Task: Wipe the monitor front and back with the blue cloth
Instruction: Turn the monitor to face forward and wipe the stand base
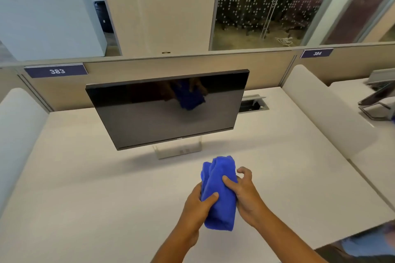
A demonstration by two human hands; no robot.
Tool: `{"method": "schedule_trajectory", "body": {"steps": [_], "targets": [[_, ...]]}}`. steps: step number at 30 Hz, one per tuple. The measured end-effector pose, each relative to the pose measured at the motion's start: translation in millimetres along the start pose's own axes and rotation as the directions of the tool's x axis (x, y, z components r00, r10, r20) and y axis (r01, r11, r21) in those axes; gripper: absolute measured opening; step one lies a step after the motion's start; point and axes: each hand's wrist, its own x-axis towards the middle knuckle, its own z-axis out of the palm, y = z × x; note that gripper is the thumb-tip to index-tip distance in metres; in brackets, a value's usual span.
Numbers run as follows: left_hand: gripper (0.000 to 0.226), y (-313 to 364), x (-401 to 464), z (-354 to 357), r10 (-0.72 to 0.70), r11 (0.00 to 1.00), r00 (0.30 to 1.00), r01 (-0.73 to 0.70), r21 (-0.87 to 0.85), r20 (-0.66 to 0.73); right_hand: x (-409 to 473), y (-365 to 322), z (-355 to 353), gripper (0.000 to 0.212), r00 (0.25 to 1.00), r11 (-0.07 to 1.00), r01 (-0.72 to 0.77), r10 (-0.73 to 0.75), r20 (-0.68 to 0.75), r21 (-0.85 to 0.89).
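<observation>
Office cubicle territory is what's shown, with a big white desk (89,177) taking up most of the view and low beige partitions behind it carrying number tags 383 (56,71) and 384 (316,53). A glass-walled meeting room can be seen further back, plus a white planter box (47,17) off to the left.

Next biggest thing is the monitor (168,111), which is parked near the middle of the desk on a pale stand (178,151), screen dark and tilted back a bit. A cable hatch (254,103) is left open in the desk just behind its right edge. No streaks or smudges can be made out on the glass either way, so whether the front has been wiped can't really be told from this.

Closer to the camera, the blue cloth (220,192) is held bunched up above the desk, well short of the screen and not touching it. It's gripped from both sides: the left hand (197,205) is wrapped round its lower left with the thumb across the front, and the right hand (245,190) is clamped on the right side, thumb pressed into the fabric. The cloth's reflection shows up blue in the screen.

Judging by that, the cloth looks like it's only being folded or readied, so front and back are probably both left to do.
</observation>
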Motion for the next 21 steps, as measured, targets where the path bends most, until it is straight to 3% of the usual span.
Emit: {"method": "schedule_trajectory", "body": {"steps": [2,6,9,16,21], "targets": [[0.044,-3.5,3.6,5.1,0.000,1.000,1.000,0.000,0.020,0.030,-7.1,-1.0,-6.5,0.050,0.999,0.986,0.044,-0.046,-0.011,-0.158],[0.046,-2.1,12.3,22.0,0.020,0.999,0.995,-0.024,0.041,0.099,-16.5,0.1,-32.7,0.061,0.997,0.979,0.060,-0.050,0.055,-0.196],[0.054,-2.0,23.4,39.9,0.010,0.998,0.987,-0.019,0.054,0.160,-14.6,-0.1,-58.5,0.081,0.990,0.960,0.089,-0.057,0.126,-0.264],[0.079,-10.1,75.2,84.5,-0.053,0.984,0.981,0.019,0.179,0.187,33.0,-18.4,-126.0,0.099,0.974,0.912,0.111,-0.020,0.227,-0.396],[0.077,2.7,120.6,127.4,0.074,0.972,0.972,-0.120,0.202,0.222,88.2,-47.6,-160.9,0.104,0.963,0.876,0.122,0.009,0.270,-0.466]]}}
